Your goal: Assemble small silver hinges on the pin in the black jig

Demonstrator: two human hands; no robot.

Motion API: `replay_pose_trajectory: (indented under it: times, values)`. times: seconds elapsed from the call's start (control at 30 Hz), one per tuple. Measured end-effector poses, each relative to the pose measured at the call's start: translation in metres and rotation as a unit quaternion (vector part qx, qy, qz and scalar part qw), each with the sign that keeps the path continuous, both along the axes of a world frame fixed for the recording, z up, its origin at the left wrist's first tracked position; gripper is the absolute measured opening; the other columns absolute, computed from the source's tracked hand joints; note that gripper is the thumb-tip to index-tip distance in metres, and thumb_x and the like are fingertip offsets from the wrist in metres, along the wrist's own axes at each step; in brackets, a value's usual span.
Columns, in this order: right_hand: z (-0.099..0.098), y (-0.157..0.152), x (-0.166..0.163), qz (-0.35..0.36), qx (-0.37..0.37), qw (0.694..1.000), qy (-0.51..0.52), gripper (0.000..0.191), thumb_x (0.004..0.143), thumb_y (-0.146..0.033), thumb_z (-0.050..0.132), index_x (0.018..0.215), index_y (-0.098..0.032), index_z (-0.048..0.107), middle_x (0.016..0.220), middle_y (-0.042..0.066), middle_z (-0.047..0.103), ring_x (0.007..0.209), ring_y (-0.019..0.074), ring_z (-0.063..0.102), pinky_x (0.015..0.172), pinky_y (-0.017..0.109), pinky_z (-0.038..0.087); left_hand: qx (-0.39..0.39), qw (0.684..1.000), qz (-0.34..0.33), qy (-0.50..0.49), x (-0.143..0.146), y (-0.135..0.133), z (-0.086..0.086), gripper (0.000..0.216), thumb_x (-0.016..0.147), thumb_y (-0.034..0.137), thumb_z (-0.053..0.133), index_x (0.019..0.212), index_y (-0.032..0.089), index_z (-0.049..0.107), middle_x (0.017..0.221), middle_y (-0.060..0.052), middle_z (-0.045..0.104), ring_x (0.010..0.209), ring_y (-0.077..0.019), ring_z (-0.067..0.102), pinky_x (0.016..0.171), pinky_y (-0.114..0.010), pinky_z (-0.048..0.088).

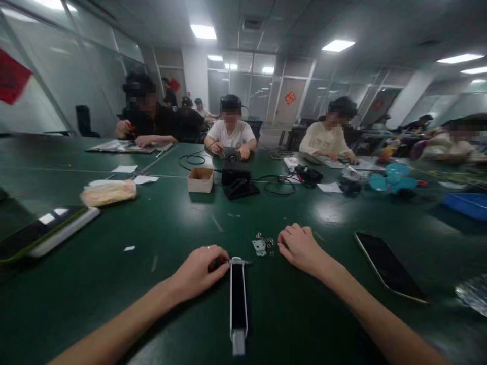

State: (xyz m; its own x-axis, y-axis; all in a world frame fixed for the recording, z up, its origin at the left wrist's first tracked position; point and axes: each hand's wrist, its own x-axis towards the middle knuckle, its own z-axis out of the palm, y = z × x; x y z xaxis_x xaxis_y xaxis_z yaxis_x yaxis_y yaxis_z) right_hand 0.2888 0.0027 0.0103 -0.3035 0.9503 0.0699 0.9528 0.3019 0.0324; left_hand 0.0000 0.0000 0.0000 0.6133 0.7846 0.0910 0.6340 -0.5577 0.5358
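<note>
My left hand (205, 266) is closed at the fingertips on one end of a thin metal rod (247, 262). The rod crosses the top of a long, narrow white frame (231, 304) with a dark middle, which lies lengthwise in front of me. A grey block (238, 342) forms the frame's near end. Beyond it, a small metal bracket (259, 247) with holes rests on the table beside several small nuts and washers (269, 242). Just right of these parts, my right hand (300, 246) rests with bent fingers, thumb apart, nothing visible in it.
On the green table (182, 223), a phone (390, 266) lies to the right. A small open box (200, 181) and a black device (236, 177) with cables stand ahead. Left are a wrapped package (109, 192) and a dark flat case (41, 230). Several people work across the table.
</note>
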Motion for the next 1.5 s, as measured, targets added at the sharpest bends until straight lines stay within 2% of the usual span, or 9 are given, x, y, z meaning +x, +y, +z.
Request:
replay_pose_trajectory:
  times: [0.23, 0.53, 0.77, 1.13, 1.5]
  values:
    - [0.001, 0.004, 0.006, 0.023, 0.003, 0.999, 0.030, 0.015, 0.088, -0.017, 0.053, 0.086, -0.019, 0.067, 0.089, 0.005, 0.065, 0.088, 0.0226, 0.056, 0.074, 0.036, 0.032, 0.010, 1.000, -0.009, -0.008, 0.002, 0.000, 0.000, 0.019, 0.089, 0.029, 0.048, 0.096, 0.018, 0.062, 0.083, -0.002, 0.062, 0.071, -0.0148, 0.056, 0.066, -0.027, 0.043]
    - [0.006, 0.000, -0.009, 0.006, 0.031, 0.999, -0.035, 0.021, 0.090, -0.021, 0.048, 0.085, -0.014, 0.067, 0.091, 0.010, 0.066, 0.089, 0.0245, 0.055, 0.076, 0.037, 0.034, 0.017, 1.000, -0.007, -0.001, 0.003, -0.002, 0.006, 0.018, 0.089, 0.028, 0.050, 0.096, 0.016, 0.062, 0.082, -0.002, 0.062, 0.070, -0.0146, 0.056, 0.065, -0.026, 0.043]
    - [0.001, 0.002, -0.012, 0.005, 0.059, 0.997, -0.055, 0.022, 0.088, -0.023, 0.048, 0.080, -0.013, 0.066, 0.085, 0.010, 0.065, 0.086, 0.0244, 0.054, 0.075, 0.037, 0.034, 0.024, 1.000, -0.011, -0.003, 0.002, -0.002, 0.003, 0.018, 0.089, 0.028, 0.050, 0.096, 0.017, 0.062, 0.083, -0.002, 0.062, 0.072, -0.0149, 0.056, 0.066, -0.026, 0.043]
    - [-0.002, 0.002, -0.010, 0.020, 0.072, 0.994, -0.081, 0.022, 0.089, -0.021, 0.046, 0.081, -0.013, 0.065, 0.084, 0.010, 0.065, 0.083, 0.0232, 0.054, 0.073, 0.036, 0.033, 0.027, 0.999, -0.014, -0.011, 0.002, -0.002, 0.001, 0.016, 0.089, 0.028, 0.052, 0.096, 0.017, 0.062, 0.083, -0.002, 0.062, 0.072, -0.0144, 0.057, 0.066, -0.025, 0.044]
    - [-0.002, 0.001, -0.004, 0.034, 0.043, 0.996, -0.065, 0.025, 0.091, -0.029, 0.046, 0.086, -0.014, 0.065, 0.086, 0.010, 0.063, 0.084, 0.0240, 0.053, 0.075, 0.038, 0.035, 0.030, 0.999, -0.023, -0.009, 0.003, 0.001, 0.001, 0.017, 0.090, 0.029, 0.050, 0.096, 0.017, 0.061, 0.080, -0.001, 0.061, 0.068, -0.0136, 0.056, 0.065, -0.025, 0.044]
